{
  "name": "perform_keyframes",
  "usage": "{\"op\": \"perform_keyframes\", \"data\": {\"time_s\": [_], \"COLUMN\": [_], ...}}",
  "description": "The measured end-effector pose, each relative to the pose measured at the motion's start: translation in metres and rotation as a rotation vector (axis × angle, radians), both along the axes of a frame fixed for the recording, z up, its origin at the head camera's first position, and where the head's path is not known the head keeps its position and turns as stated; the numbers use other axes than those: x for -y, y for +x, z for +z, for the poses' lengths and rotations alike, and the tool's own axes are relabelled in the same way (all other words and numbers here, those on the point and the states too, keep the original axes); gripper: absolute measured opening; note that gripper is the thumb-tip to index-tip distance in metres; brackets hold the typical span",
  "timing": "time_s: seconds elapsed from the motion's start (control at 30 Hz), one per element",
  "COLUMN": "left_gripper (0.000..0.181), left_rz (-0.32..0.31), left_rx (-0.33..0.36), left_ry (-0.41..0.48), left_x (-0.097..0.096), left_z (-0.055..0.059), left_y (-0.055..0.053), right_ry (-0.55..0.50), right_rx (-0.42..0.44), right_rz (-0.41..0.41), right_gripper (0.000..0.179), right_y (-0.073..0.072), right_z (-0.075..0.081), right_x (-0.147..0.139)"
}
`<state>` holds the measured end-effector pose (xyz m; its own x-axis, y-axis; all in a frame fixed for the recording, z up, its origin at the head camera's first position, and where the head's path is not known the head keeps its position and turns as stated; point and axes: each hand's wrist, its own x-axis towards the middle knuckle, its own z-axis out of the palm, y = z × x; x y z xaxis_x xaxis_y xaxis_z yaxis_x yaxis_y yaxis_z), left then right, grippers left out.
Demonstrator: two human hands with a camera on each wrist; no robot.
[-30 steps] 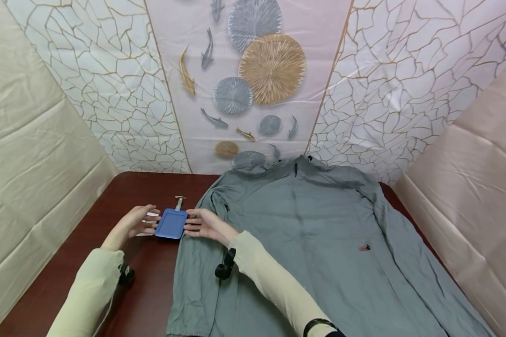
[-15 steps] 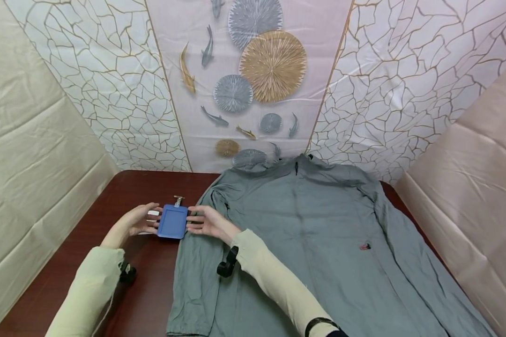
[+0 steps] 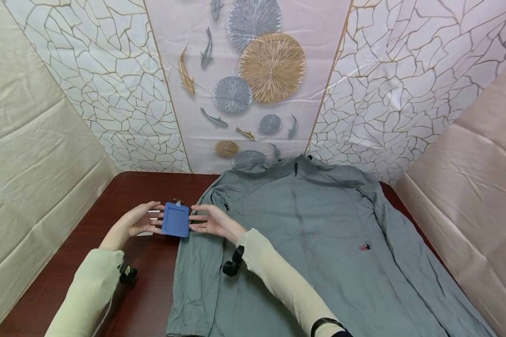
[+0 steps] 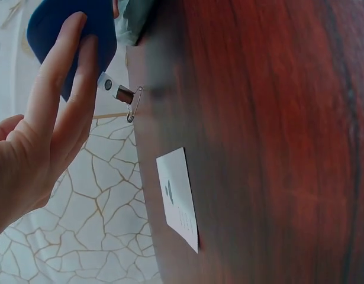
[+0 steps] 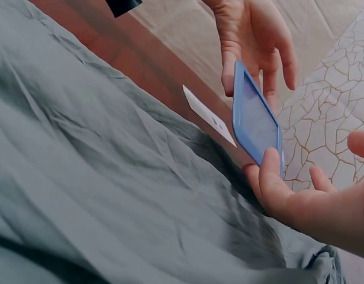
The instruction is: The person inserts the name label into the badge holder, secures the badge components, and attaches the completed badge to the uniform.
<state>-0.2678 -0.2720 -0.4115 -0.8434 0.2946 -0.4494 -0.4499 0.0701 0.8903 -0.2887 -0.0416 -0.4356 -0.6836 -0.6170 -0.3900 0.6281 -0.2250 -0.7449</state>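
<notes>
A blue badge holder (image 3: 175, 220) with a framed window is held up between my two hands, over the dark wooden table beside a jacket's sleeve. My left hand (image 3: 141, 221) holds its left edge; in the left wrist view two long fingers (image 4: 54, 74) lie against its back. At the opposite edge, my right hand (image 3: 215, 221) pinches it, one finger (image 5: 269, 168) on the front side and others behind. A metal clip with a safety pin (image 4: 133, 103) hangs from the holder's top end. The thumbs stand off from the holder.
A grey-green zip jacket (image 3: 274, 243) is spread over the middle and right of the table (image 3: 147, 276). Under the left hand a white printed card (image 4: 177, 198) lies on the wood. Pale cloth walls (image 3: 38, 164) enclose the sides and back.
The badge holder has shifted slightly right and tipped more upright, so its clip is now mostly hidden in the head view. Both hands moved a little rightward with it.
</notes>
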Motion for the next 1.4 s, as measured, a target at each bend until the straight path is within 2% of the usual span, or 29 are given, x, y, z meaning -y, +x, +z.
{"op": "perform_keyframes", "data": {"time_s": [0.33, 0.43, 0.53, 0.67, 0.77, 0.93, 1.07, 1.23, 1.4], "left_gripper": [0.056, 0.053, 0.041, 0.028, 0.034, 0.052, 0.056, 0.052, 0.035], "left_rz": [-0.001, 0.007, 0.02, -0.007, -0.036, -0.077, -0.096, -0.095, -0.072], "left_rx": [-0.043, -0.051, -0.048, -0.054, -0.058, -0.068, -0.061, -0.061, -0.053], "left_ry": [-0.022, 0.006, 0.056, 0.132, 0.165, 0.172, 0.201, 0.266, 0.3], "left_x": [-0.005, -0.006, -0.008, -0.012, -0.016, -0.023, -0.029, -0.04, -0.051], "left_z": [0.0, 0.003, 0.006, 0.01, 0.014, 0.018, 0.022, 0.027, 0.031], "left_y": [0.005, 0.008, 0.009, 0.01, 0.01, 0.01, 0.01, 0.012, 0.013], "right_ry": [-0.021, -0.028, -0.027, -0.023, -0.025, -0.031, -0.028, -0.002, 0.038], "right_rx": [-0.014, -0.03, -0.048, -0.062, -0.075, -0.106, -0.141, -0.183, -0.232], "right_rz": [0.037, 0.046, 0.064, 0.077, 0.086, 0.115, 0.15, 0.177, 0.205], "right_gripper": [0.052, 0.051, 0.049, 0.048, 0.047, 0.046, 0.048, 0.05, 0.05], "right_y": [0.002, 0.003, 0.004, 0.003, 0.002, 0.0, -0.003, -0.008, -0.008], "right_z": [0.004, 0.008, 0.012, 0.016, 0.018, 0.025, 0.033, 0.042, 0.046], "right_x": [-0.007, -0.009, -0.012, -0.016, -0.021, -0.031, -0.043, -0.058, -0.072]}}
